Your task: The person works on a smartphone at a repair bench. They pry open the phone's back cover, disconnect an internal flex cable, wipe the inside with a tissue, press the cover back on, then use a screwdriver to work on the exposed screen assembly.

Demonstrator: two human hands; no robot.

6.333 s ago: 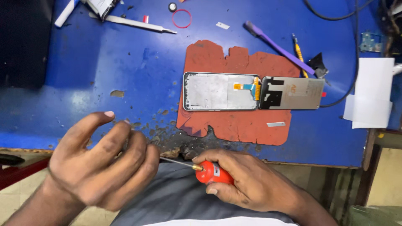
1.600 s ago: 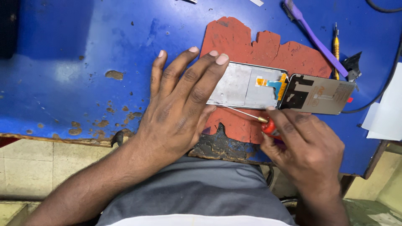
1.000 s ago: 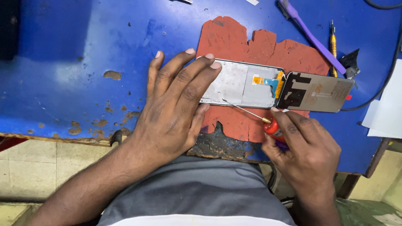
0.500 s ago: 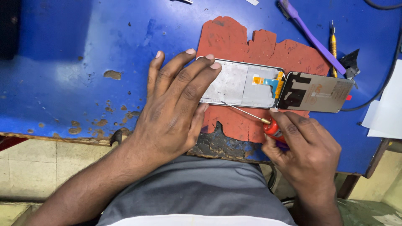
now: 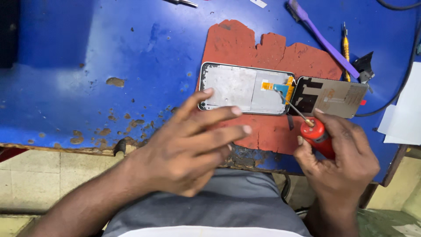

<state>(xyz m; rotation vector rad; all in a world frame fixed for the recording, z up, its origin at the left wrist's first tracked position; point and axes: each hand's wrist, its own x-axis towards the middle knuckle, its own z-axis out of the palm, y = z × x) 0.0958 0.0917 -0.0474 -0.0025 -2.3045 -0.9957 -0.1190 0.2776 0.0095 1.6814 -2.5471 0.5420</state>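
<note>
Right hand (image 5: 340,160) clamped on red-handled screwdriver (image 5: 309,125), thin metal tip on orange flex of the flat grey phone frame (image 5: 245,87) just ahead. Left hand (image 5: 193,140) empty, fingers spread, beside frame's near edge. Worn red mat (image 5: 272,48) underneath; purple pry tool (image 5: 322,37) beyond.

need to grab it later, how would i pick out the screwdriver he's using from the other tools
Start at the red mat on the blue bench. At its lower right edge the right hand holds the screwdriver, its tip at the open phone. Its fat red handle is unlike the slim yellow tool and purple tool farther back.
</note>
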